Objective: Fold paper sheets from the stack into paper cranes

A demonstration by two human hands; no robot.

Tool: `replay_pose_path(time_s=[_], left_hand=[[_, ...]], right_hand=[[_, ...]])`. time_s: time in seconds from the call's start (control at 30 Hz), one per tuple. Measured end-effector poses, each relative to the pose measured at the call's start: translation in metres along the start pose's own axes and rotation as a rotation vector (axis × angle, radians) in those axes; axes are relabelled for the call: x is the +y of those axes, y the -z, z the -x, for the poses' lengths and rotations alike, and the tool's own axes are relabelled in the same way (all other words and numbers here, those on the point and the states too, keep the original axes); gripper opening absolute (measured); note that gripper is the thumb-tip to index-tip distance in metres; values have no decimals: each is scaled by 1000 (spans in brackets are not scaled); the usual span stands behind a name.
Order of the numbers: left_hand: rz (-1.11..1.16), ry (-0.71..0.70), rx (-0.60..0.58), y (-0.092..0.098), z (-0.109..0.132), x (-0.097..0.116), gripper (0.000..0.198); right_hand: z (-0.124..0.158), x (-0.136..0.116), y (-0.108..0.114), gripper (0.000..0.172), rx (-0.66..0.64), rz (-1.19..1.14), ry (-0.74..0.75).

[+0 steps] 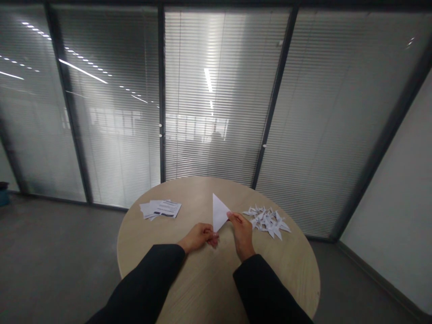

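Observation:
A white paper triangle (220, 212), folded from a sheet, stands tilted up above the round wooden table (202, 283) with one point upward. My right hand (241, 234) pinches its right corner between the fingers. My left hand (199, 237) holds its lower corner with the fingertips. Just right of my right hand lies a loose pile of white folded paper cranes (266, 221). A small stack of printed paper sheets (161, 209) lies further left, out of reach of neither hand's fingers but not touched.
Dark sleeves enter from the bottom edge. The round table's rim is close on all sides, with a grey floor beyond it. Behind the table stands a glass partition with slatted blinds (216, 99), and a white wall (391, 202) is at the right.

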State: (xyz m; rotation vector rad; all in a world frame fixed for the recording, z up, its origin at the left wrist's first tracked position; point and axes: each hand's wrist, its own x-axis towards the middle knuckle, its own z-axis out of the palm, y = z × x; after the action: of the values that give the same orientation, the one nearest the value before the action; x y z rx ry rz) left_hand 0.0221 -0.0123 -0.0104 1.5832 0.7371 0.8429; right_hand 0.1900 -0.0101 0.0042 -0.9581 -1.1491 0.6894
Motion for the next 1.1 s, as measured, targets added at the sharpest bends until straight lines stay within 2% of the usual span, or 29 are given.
replay_pose_path(time_s=[0.23, 0.53, 0.67, 0.87, 1.1], left_hand=[[35, 39, 37, -2, 1, 3, 48], [-26, 66, 5, -2, 1, 1, 47], [-69, 5, 3, -3, 3, 6, 46], [-30, -47, 66, -4, 3, 13, 49], [125, 58, 125, -3, 2, 11, 56]], right_hand=[[2, -3, -2, 33, 4, 2, 4], [4, -3, -2, 34, 50, 5, 9], [2, -3, 0, 34, 59, 2, -4], [5, -6, -5, 34, -80, 57, 10], [7, -7, -8, 29, -141, 69, -6]])
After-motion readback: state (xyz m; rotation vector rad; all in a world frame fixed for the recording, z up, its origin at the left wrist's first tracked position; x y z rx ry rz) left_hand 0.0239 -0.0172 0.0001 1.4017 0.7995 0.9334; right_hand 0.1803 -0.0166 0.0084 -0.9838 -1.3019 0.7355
